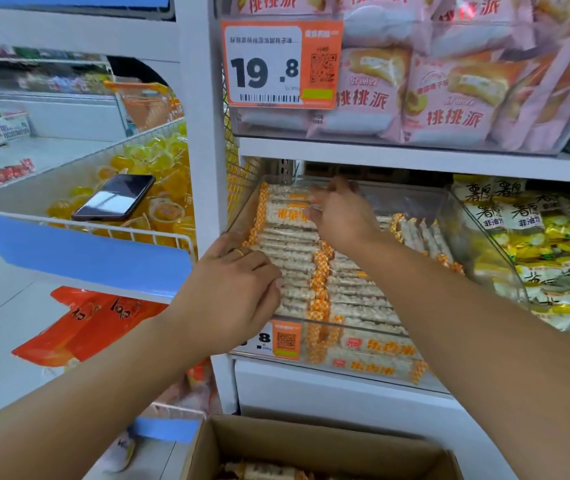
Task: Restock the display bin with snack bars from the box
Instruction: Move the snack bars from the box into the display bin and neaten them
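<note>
Head view: bars (290, 247) lie crosswise in the bin (477, 237), right hand (340, 216) pinching the rear ones, left hand (238, 285) gripping the nearer ones.

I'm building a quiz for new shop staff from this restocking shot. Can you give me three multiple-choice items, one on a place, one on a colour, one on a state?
1. Where does the phone lie?
A. in the cardboard box
B. on the yellow jelly cups in the wire basket
C. on the shelf with the pink packs

2. What colour are the checked ends of the snack bars?
A. orange and white
B. green and white
C. blue and white

3. What is the state of the cardboard box?
A. taped shut
B. open and bare inside
C. open, with bars inside

Answers:
1 B, the phone rests on the jelly cups left of the shelf post.
2 A, orange checks show at the bar ends in the display bin.
3 C, the flaps stand open and bars show at the bottom edge.
</note>
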